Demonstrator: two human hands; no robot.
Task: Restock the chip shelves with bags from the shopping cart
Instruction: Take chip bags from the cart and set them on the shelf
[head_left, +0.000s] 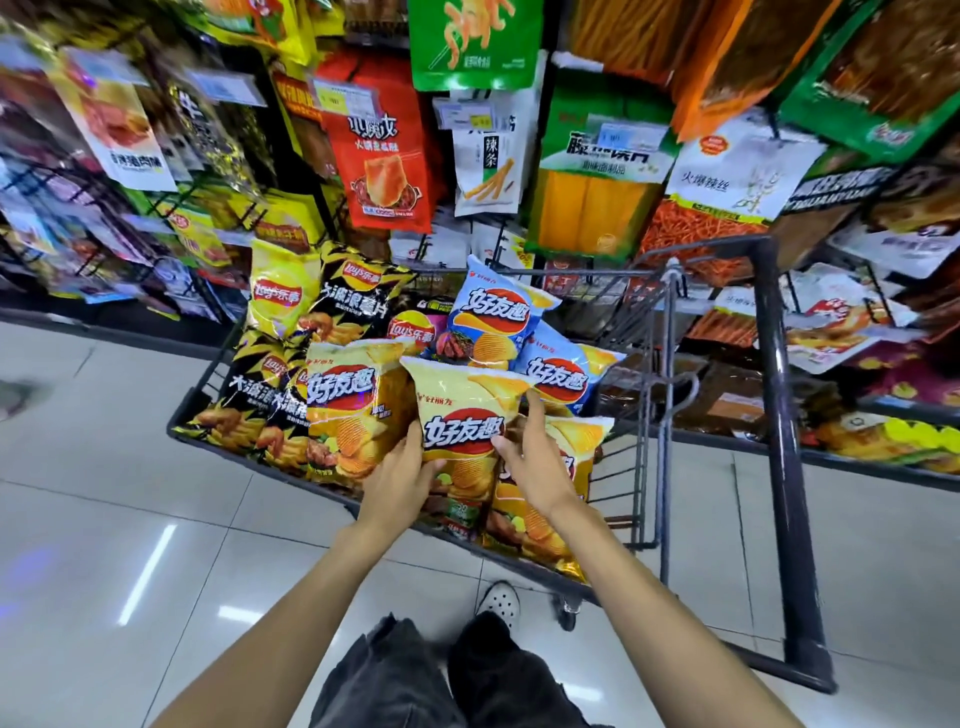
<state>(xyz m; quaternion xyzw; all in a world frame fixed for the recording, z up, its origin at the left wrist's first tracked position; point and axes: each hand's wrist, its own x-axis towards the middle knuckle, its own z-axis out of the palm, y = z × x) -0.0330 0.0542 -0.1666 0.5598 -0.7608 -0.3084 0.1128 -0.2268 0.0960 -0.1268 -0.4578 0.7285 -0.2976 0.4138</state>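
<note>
Both hands close on a yellow chip bag (464, 415) standing upright above the near end of a shopping cart (670, 332) in a snack aisle. The left hand (402, 480) grips the bag's lower left edge, thumb on the front and fingers hidden behind it. The right hand (537, 465) holds the opposite side, thumb pressed on the front near the red logo and index finger stretched up along the bag's right edge.

The cart is heaped with chips. At 9 o'clock from the held bag, touching it, stands a second yellow bag (353, 410). At 5 o'clock, partly behind the right hand, lies a third yellow bag (540, 525). Two blue bags (493, 317) sit at 12 and 2 o'clock. Black bags (353, 301) with yellow streaks fill the cart's left side and far corner, beside a plain yellow Lay's bag (280, 296) at 10 o'clock.

Hanging racks (384, 150) of packaged snacks crowd the view beyond the cart. A white shoe (500, 603) shows on the pale tiled floor (104, 467) at 6 o'clock.
</note>
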